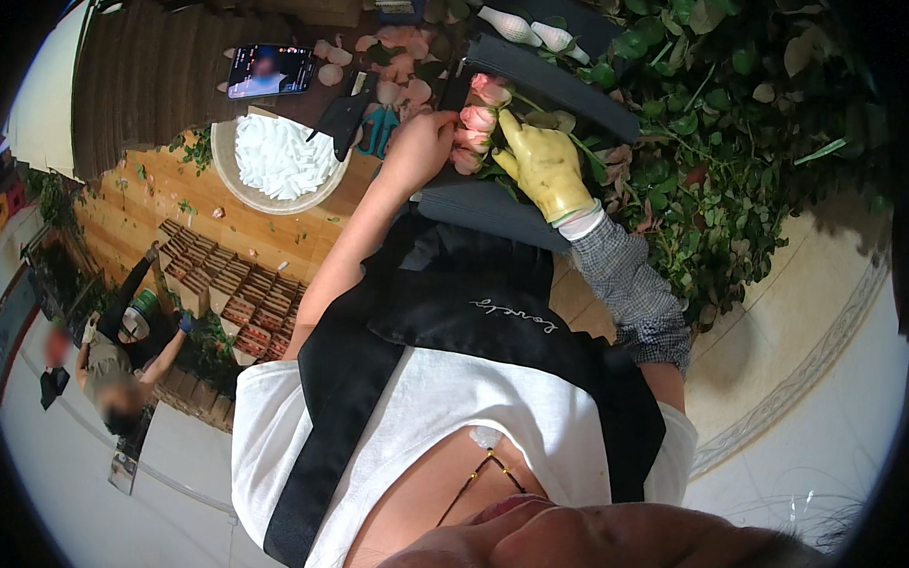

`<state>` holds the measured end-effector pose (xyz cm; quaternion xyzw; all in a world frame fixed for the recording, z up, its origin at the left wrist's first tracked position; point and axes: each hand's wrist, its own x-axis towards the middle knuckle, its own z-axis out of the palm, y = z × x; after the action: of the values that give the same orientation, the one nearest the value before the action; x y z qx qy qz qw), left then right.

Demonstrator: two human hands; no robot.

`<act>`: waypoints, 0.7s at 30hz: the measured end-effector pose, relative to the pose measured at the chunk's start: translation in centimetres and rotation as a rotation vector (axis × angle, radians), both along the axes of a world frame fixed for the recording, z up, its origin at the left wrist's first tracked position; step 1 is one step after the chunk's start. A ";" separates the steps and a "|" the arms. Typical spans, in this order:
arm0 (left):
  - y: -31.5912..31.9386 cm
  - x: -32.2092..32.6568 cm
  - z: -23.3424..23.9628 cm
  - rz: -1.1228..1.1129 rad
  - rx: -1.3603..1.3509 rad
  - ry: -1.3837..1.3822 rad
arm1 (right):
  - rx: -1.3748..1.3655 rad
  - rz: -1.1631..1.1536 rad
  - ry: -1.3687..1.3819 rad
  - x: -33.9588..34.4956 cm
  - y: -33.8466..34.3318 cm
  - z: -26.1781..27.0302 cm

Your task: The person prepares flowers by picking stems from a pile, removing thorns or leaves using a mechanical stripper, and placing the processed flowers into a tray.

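Several pink roses (479, 119) lie with their heads in a row between my two hands, in a dark padded trough (549, 85). My left hand (428, 138) is bare, and its fingertips touch the left side of the blooms; whether they grip one is hidden. On my right hand (544, 157) is a stained yellow rubber glove. Its index finger and thumb are spread against the right side of the rose heads. Green stems (589, 155) run off to the right, partly behind the glove.
Teal-handled scissors (378, 130) and a black tool (347, 115) lie left of my hand, near loose petals (398, 64). A tub of white pieces (281, 158), a phone (270, 70) and stacked cardboard (154, 77) stand left. Cut foliage (707, 215) heaps right. A person (120, 371) works beside crates (229, 284).
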<state>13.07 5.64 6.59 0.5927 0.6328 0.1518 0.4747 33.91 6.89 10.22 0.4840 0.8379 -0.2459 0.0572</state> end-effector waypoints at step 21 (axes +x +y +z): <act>-1.8 5.3 3.4 -0.294 0.294 0.321 | -0.100 -0.231 0.299 2.2 1.9 -0.9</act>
<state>18.41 3.79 10.00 0.7573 0.5782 0.0756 0.2941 36.11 8.75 9.32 0.5316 0.7628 -0.3610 -0.0724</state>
